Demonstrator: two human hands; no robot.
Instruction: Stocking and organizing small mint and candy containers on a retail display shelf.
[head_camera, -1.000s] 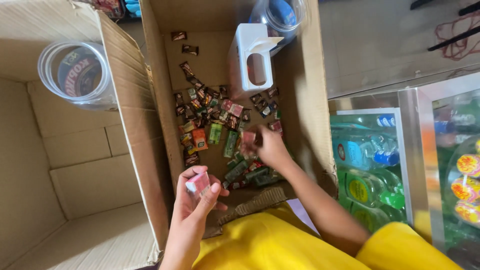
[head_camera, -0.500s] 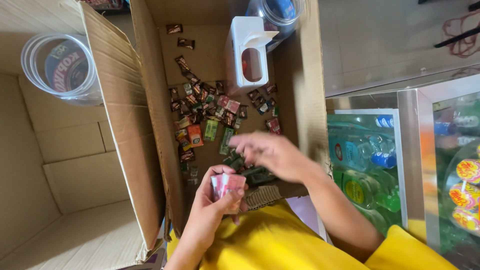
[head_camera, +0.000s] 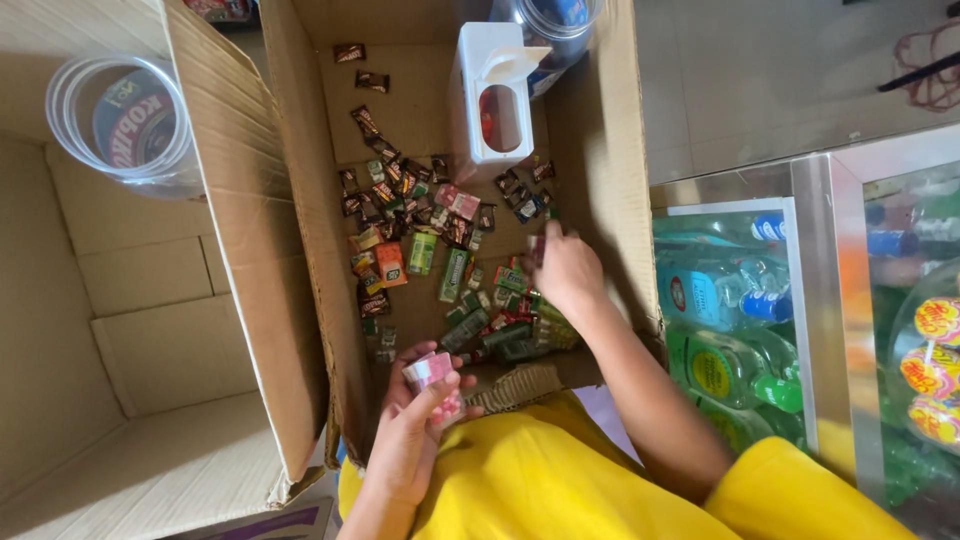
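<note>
My left hand (head_camera: 418, 418) holds a small stack of pink candy packets (head_camera: 430, 371) at the near edge of an open cardboard box (head_camera: 300, 230). My right hand (head_camera: 565, 270) reaches into the right side of the box and pinches a small pink packet (head_camera: 537, 247) at its fingertips. Several small candies and gum packs (head_camera: 430, 240) in brown, green, orange and pink lie scattered on the box floor. A white plastic dispenser (head_camera: 492, 100) with a red inside stands at the far end of the box.
A clear round jar (head_camera: 125, 120) sits in a second open cardboard box (head_camera: 110, 330) at left. Another clear jar with a blue label (head_camera: 555, 25) stands behind the dispenser. At right, a glass display case (head_camera: 810, 300) holds bottles and lollipops.
My right hand has moved from the near candies back into the box's right side and pinched a pink packet. My left hand, still gripping its packets, has stayed near the front edge.
</note>
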